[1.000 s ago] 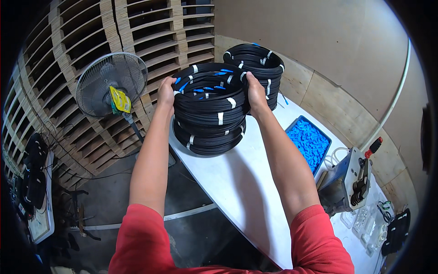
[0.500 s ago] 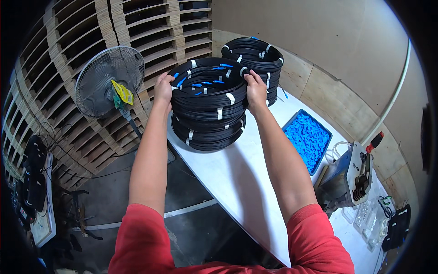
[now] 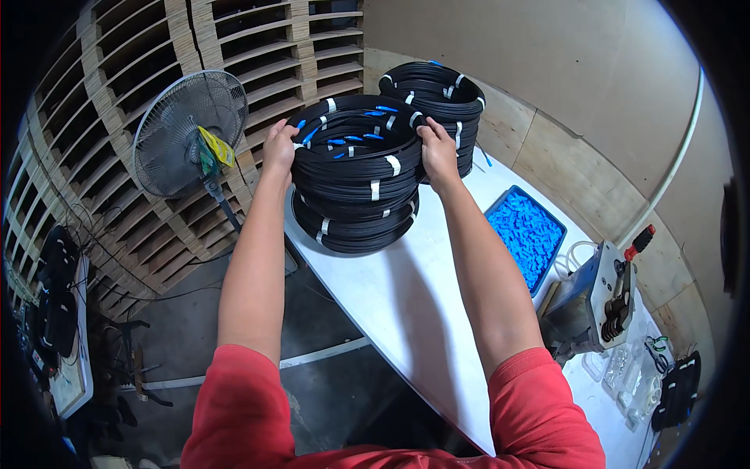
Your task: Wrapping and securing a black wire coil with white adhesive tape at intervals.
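A stack of black cable coils (image 3: 355,176) stands at the far left end of the white table, bound with white tape and with blue connectors showing inside the ring. My left hand (image 3: 279,150) grips the upper coils on their left side, its thumb over the rim. On the opposite side my right hand (image 3: 438,151) is closed around the rim, thumb on top. The fingers behind the coils are partly hidden. Just behind and to the right rises a second stack of black cable coils (image 3: 466,129), close to my right hand.
On the white table (image 3: 375,293) a blue tray (image 3: 562,248) holds small blue parts. Nearer, a metal machine (image 3: 582,301) with a red-handled tool (image 3: 642,241) stands beside clear plastic packs (image 3: 625,379). Left of the table are a fan (image 3: 191,133) and wooden pallets (image 3: 262,59).
My hands keep their hold on the coils, which look almost unmoved. The view has shifted slightly, and the fan's head has turned a little.
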The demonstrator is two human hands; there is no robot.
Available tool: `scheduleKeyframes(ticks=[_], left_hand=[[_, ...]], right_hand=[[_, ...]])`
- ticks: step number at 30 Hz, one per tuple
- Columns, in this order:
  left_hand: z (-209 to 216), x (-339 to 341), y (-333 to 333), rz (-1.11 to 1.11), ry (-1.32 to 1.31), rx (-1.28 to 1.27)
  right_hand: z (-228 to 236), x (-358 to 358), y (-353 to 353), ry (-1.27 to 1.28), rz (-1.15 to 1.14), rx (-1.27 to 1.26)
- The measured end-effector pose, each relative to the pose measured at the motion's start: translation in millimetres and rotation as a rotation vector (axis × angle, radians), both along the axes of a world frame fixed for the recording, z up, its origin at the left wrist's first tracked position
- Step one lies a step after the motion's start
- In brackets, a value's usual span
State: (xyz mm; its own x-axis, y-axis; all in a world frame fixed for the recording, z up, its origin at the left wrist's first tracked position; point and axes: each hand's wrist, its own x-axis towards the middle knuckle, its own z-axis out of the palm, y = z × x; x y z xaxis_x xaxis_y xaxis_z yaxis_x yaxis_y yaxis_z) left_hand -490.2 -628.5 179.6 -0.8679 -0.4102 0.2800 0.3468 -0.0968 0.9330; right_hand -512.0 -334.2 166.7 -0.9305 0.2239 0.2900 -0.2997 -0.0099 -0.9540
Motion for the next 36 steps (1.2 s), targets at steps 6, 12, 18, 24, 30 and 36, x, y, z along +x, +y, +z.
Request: scheduleKeyframes(ticks=[6, 12, 18, 24, 30, 36], left_hand=[[1.3, 4.8, 6.3, 0.019, -0.02, -0.015], [-1.6, 2.2, 3.1, 0.015, -0.029, 0.014], [-2.4, -1.1, 3.0, 0.008, -0.015, -0.003], [1.5, -1.5, -25.3, 0.166, -0.148, -0.364], [52.2, 103.7, 102.5, 0.091, 0.428, -0.654], [85.4, 241.8, 286.5, -0.666, 0.938, -0.783]], right_hand=[[-3.6, 0.8, 3.8, -0.003, -0.04, 0.082], [-2.3, 3.1, 1.1, -0.027, -0.042, 0.096], [-1.7, 2.1, 3.4, -0.003, -0.026, 0.097], [12.5, 26.0, -8.2, 0.024, -0.18, 0.43], [36.5, 146.4, 38.1, 0.181, 0.05, 0.838], [65.3, 366.5, 154.5, 0.223, -0.136, 1.239]])
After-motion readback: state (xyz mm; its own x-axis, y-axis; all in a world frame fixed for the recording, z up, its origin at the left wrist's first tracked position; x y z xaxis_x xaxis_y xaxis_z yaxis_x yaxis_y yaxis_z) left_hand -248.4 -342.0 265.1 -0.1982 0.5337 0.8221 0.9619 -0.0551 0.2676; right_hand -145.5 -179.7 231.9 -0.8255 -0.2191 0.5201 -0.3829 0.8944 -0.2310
